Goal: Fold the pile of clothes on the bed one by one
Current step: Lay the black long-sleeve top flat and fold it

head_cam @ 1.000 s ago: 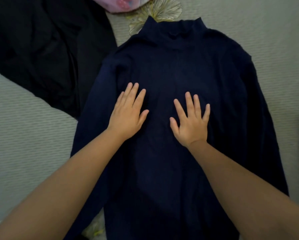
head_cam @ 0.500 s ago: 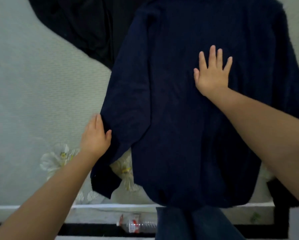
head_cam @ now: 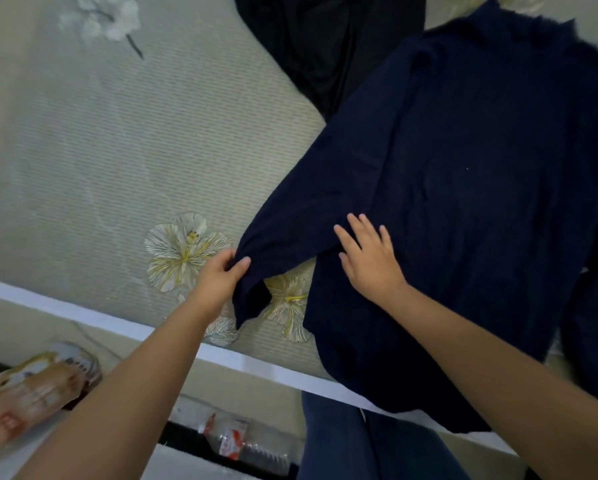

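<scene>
The navy sweater (head_cam: 481, 188) lies spread face-up on the bed (head_cam: 117, 150), collar toward the far side, hem hanging just over the near edge. Laid flat like this, its body works as a base onto which the sleeves can be turned; that seems to be the step in hand. The bed's pale, flower-printed cover is bare to the left of the sweater, giving wide room to swing cloth outward or inward. The near side is tighter: the mattress ends at a white border (head_cam: 83, 318), and the hem already crosses it, so anything dragged nearer could slide off.

A black garment (head_cam: 325, 39) lies bunched at the far side, touching the sweater's shoulder. It probably waits its turn, and it narrows the room at that corner.

The sweater's sleeve (head_cam: 308, 216) runs from the shoulder down to the left, pulled away from the body and raised slightly at the cuff end. The right hand (head_cam: 370, 261) rests flat on the body just beside the sleeve's base, fingers straight and spread, probably pinning the cloth so that it does not shift when the sleeve moves. The left hand (head_cam: 221, 275) grips the sleeve near its cuff, fingers and thumb curled round the cloth.

On the floor below the bed lie a plastic bottle (head_cam: 245, 441) and a brown package (head_cam: 38, 386), clear of the work.
</scene>
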`<state>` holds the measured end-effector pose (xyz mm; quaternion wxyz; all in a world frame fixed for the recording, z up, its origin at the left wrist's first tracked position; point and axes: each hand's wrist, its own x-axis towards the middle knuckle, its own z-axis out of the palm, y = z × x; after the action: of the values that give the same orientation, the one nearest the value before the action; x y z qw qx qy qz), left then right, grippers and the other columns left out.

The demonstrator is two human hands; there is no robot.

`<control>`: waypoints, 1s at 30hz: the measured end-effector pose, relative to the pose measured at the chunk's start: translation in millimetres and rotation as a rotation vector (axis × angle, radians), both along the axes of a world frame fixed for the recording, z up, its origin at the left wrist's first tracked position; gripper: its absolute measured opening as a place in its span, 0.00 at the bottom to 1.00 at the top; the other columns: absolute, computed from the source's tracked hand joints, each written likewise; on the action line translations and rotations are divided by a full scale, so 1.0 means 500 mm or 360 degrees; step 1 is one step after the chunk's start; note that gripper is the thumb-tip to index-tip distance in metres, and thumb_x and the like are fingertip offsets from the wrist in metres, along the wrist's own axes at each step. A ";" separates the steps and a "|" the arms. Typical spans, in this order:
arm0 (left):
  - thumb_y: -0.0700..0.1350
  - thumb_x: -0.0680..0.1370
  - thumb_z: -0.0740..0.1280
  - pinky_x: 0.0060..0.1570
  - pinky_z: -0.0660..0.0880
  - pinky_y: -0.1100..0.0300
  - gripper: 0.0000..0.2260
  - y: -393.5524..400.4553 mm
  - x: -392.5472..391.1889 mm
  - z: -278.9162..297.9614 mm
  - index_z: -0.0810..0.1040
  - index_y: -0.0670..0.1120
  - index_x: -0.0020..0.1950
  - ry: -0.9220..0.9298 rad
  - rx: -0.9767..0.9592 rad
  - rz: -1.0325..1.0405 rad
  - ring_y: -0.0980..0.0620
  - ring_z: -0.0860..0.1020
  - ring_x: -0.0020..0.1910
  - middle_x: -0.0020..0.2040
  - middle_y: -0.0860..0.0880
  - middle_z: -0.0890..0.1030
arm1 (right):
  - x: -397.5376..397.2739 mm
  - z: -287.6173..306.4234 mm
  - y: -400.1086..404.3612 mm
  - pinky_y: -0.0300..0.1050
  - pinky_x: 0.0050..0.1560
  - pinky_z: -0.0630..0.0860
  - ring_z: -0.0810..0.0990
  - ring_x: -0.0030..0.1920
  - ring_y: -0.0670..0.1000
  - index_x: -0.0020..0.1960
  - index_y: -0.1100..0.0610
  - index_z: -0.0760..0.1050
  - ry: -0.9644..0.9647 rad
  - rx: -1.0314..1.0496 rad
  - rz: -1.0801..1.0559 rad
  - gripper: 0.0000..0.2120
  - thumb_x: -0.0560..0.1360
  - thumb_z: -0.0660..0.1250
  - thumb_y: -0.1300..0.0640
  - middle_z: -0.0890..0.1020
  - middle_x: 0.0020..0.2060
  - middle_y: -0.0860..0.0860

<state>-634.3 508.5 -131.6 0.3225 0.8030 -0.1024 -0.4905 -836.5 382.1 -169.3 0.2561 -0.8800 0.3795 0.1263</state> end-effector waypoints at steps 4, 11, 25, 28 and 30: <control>0.35 0.79 0.59 0.40 0.72 0.63 0.11 -0.053 0.013 0.042 0.72 0.48 0.40 -0.0100 -0.0313 0.0459 0.54 0.73 0.39 0.39 0.49 0.75 | -0.020 0.008 -0.023 0.56 0.72 0.46 0.48 0.75 0.54 0.74 0.55 0.53 0.0098 0.0042 -0.0157 0.23 0.80 0.53 0.56 0.53 0.75 0.54; 0.33 0.78 0.59 0.52 0.72 0.65 0.10 -0.299 -0.094 0.147 0.72 0.39 0.58 -0.0026 -0.0904 0.0210 0.56 0.74 0.46 0.47 0.49 0.76 | -0.178 0.079 -0.117 0.45 0.72 0.52 0.54 0.74 0.53 0.73 0.60 0.57 -0.0114 0.0249 -0.0743 0.21 0.81 0.52 0.57 0.57 0.74 0.56; 0.37 0.77 0.63 0.59 0.65 0.63 0.14 -0.398 -0.318 0.023 0.73 0.39 0.62 -0.0563 -0.0327 -0.1205 0.46 0.71 0.61 0.62 0.41 0.72 | -0.458 0.105 -0.118 0.43 0.59 0.66 0.71 0.58 0.52 0.67 0.64 0.65 -0.0444 0.0306 -0.2073 0.22 0.78 0.60 0.52 0.72 0.63 0.59; 0.34 0.75 0.63 0.60 0.66 0.57 0.13 -0.423 -0.261 0.001 0.74 0.36 0.60 -0.0972 -0.0311 -0.1368 0.41 0.72 0.59 0.59 0.38 0.75 | -0.425 0.078 -0.146 0.46 0.65 0.64 0.66 0.68 0.55 0.74 0.59 0.54 -0.0448 0.0215 -0.2199 0.36 0.73 0.68 0.50 0.65 0.70 0.56; 0.33 0.76 0.61 0.61 0.65 0.54 0.14 -0.455 -0.239 -0.003 0.74 0.35 0.61 -0.1126 -0.0301 -0.1492 0.40 0.71 0.60 0.59 0.37 0.75 | -0.421 0.065 -0.171 0.48 0.63 0.66 0.68 0.67 0.57 0.73 0.59 0.55 -0.0400 0.0151 -0.2393 0.33 0.74 0.67 0.54 0.67 0.69 0.59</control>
<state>-753.7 281.0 -133.3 0.0880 0.7547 -0.5905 -0.2721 -1047.0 296.8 -137.0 0.3519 -0.3806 0.8387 -0.1669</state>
